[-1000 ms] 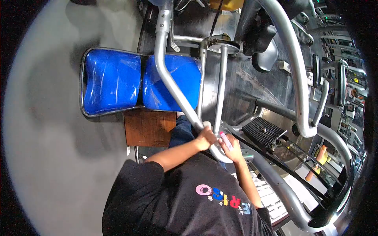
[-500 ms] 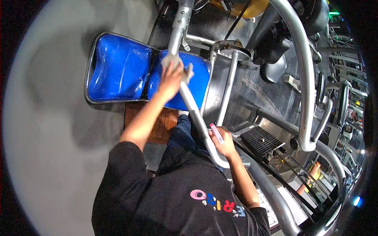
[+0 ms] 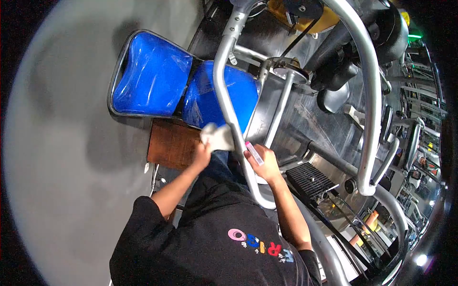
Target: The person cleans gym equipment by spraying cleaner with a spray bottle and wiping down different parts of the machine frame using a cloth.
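My left hand (image 3: 202, 155) is closed on a whitish cloth (image 3: 220, 138), blurred by motion, whose right edge lies against or right beside a silver metal bar (image 3: 231, 117). That bar bends down in front of a blue padded chair. My right hand (image 3: 265, 164) is closed around a small clear tube with a pink top (image 3: 255, 153); its fingers are at the bar's lower stretch, and how firmly they touch it is hidden. The blue chair (image 3: 151, 78) has shiny wrapping on its seat and backrest.
A brown wooden box (image 3: 171, 145) stands under the chair. To the right are a thick curved silver tube (image 3: 371, 95), a black ribbed pedal (image 3: 312, 180) and black pads (image 3: 334, 97). Other gym machines fill the far right, and another person's arm (image 3: 369, 223) shows there.
My left hand and the cloth have moved from the upper bar down toward my body. My right hand remains by the lower bar with the tube. The view has shifted slightly.
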Tool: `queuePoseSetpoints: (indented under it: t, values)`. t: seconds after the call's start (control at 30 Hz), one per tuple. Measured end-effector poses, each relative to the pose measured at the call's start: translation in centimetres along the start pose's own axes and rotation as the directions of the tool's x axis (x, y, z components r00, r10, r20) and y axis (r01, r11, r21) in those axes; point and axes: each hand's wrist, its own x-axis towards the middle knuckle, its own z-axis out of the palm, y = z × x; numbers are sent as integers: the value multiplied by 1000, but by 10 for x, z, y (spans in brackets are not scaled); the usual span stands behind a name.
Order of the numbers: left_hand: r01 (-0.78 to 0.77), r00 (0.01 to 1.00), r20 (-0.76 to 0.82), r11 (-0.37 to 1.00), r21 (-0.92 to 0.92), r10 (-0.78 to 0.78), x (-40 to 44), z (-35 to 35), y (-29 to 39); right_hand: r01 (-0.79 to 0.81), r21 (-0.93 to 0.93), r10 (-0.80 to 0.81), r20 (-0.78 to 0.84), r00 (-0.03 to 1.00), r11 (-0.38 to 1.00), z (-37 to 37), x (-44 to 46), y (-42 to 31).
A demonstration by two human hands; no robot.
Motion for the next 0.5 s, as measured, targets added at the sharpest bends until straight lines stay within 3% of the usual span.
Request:
queuePoseSetpoints:
  t: [0.07, 0.13, 0.17, 0.23, 0.33, 0.37, 0.4, 0.5]
  values:
    - [-5, 962, -272, 986, -165, -40, 26, -7, 1, 17, -6, -17, -18, 1000, 1000, 3, 4, 0]
    - [-62, 943, -333, 977, -204, -10, 40, -18, 20, -17, -51, 16, -18, 1000, 999, 4, 9, -4]
    - [-62, 943, -333, 977, -203, -10, 46, -21, 27, -17, -50, 16, -18, 1000, 999, 6, 10, -6]
    - [162, 946, -239, 960, -230, -217, 54, -25, 36, -32, -91, 28, -44, 999, 995, 11, 14, -9]
    - [136, 928, -214, 810, -571, -306, 57, 9, 45, -11, -84, 5, -72, 997, 996, 19, 20, -4]
    - [193, 929, -147, 782, -593, -340, 56, 19, 42, -12, -84, 6, -73, 997, 996, 19, 19, -6]
    - [308, 913, -84, 810, -498, -399, 55, 28, 39, -36, -73, 30, -81, 996, 997, 18, 19, -7]
    - [211, 924, -70, 655, -725, -376, 63, 72, 70, -86, -46, 83, -62, 995, 995, 15, 16, -7]
